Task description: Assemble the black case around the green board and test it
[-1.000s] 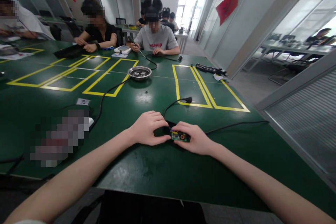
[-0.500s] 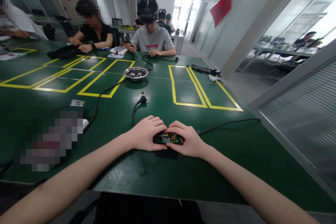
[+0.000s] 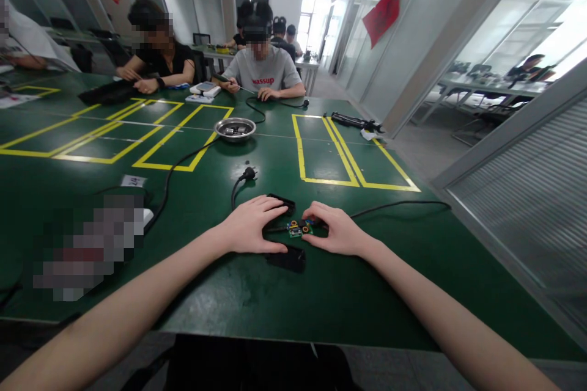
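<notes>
A small green circuit board with copper coils sits between my hands, and a cable runs into its left end. My right hand has thumb and index finger closed on the board's right end. My left hand is open, thumb and fingers spread on either side of the cable. One black plastic casing half lies just beyond the left fingertips, partly covered by them. The other black casing half lies on the table by the left thumb; whether the thumb touches it I cannot tell.
A black power plug lies ahead of my left hand. Further off stands a metal bowl with small metal parts. A black cable runs right. A blurred-out object lies at left. Two co-workers sit across the green table.
The circuit board has come out of the black casing, whose halves now lie apart in front of and behind it. My left fingers have spread and my hands have moved slightly apart.
</notes>
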Available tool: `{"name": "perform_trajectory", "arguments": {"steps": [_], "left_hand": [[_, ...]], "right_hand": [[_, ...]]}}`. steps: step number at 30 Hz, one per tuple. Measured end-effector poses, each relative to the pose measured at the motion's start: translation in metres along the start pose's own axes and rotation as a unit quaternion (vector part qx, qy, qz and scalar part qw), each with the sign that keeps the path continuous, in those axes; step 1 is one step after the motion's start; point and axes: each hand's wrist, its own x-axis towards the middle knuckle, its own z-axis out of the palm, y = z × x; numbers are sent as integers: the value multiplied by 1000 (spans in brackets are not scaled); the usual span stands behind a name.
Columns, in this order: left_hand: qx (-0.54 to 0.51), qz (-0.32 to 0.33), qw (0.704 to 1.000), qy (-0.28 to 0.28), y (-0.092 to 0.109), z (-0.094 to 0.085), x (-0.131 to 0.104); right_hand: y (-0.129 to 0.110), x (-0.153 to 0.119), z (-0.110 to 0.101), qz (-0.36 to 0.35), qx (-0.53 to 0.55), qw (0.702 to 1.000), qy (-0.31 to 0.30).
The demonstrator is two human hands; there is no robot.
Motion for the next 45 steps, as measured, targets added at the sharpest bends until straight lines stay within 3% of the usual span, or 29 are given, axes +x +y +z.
{"name": "perform_trajectory", "arguments": {"steps": [4,13,20,24,28,34,39,45], "left_hand": [[6,-18,1000,-5,-2,1,1],[0,5,1000,2,7,-3,4],[6,-7,1000,-1,11,-6,5],[-5,-10,1000,-1,5,-4,5],[-32,1,999,5,-1,-3,5],[-51,-29,997,58,-7,-14,3],[-64,-42,997,-27,-12,-21,1],[-83,-55,994,-48,-13,-19,1]], "right_hand": [[5,-2,-1,-24,45,999,-3],[-19,5,34,27,88,993,70],[-21,2,31,-17,90,994,59],[-19,3,33,9,53,995,88],[-21,6,32,19,36,997,72],[-21,7,33,38,19,996,80],[-21,6,36,48,4,995,87],[-20,7,34,38,6,997,62]]}}
